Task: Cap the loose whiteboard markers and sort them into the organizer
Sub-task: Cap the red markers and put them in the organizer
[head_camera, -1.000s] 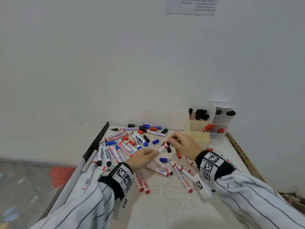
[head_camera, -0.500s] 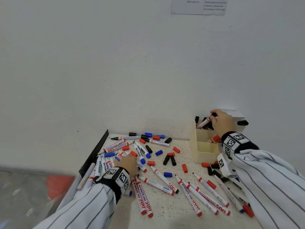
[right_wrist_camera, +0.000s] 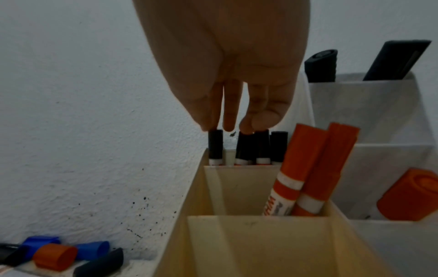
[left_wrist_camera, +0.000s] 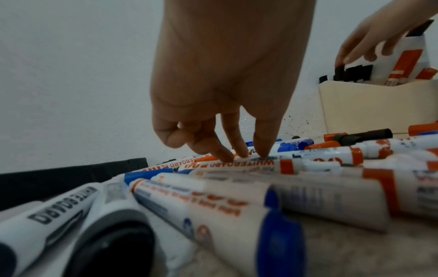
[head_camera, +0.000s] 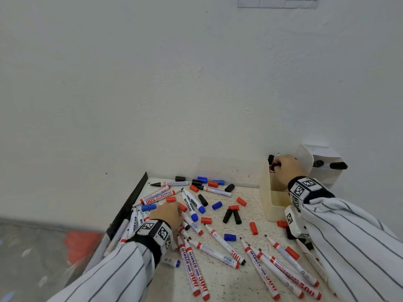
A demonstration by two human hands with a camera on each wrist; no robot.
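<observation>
— Where is the right hand (head_camera: pixel 283 165)?

— Over the back compartment of the cream organizer (right_wrist_camera: pixel 255 243), which stands on the desk (head_camera: pixel 218 280) against the wall. Its fingers (right_wrist_camera: pixel 228 116) point down, held close together and nearly straight, and their tips touch the tops of the black-capped markers (right_wrist_camera: pixel 251 148) standing upright there. They pinch nothing.

— And the next compartment?

— Two red-capped markers (right_wrist_camera: pixel 305 168) lean in it. A white organizer (right_wrist_camera: pixel 379 116) stands just beside, with black markers in its top tier and a red cap (right_wrist_camera: pixel 407 196) lower down.

— The left hand (head_camera: pixel 168 214)?

— It rests on the heap of loose markers at the left of the desk. Its fingers (left_wrist_camera: pixel 237 142) are slightly spread, tips pressing a red whiteboard marker (left_wrist_camera: pixel 272 165) that lies uncapped; the little finger curls in. Loose caps (head_camera: pixel 218 204), red, blue and black, lie scattered between the heap and the organizer.
</observation>
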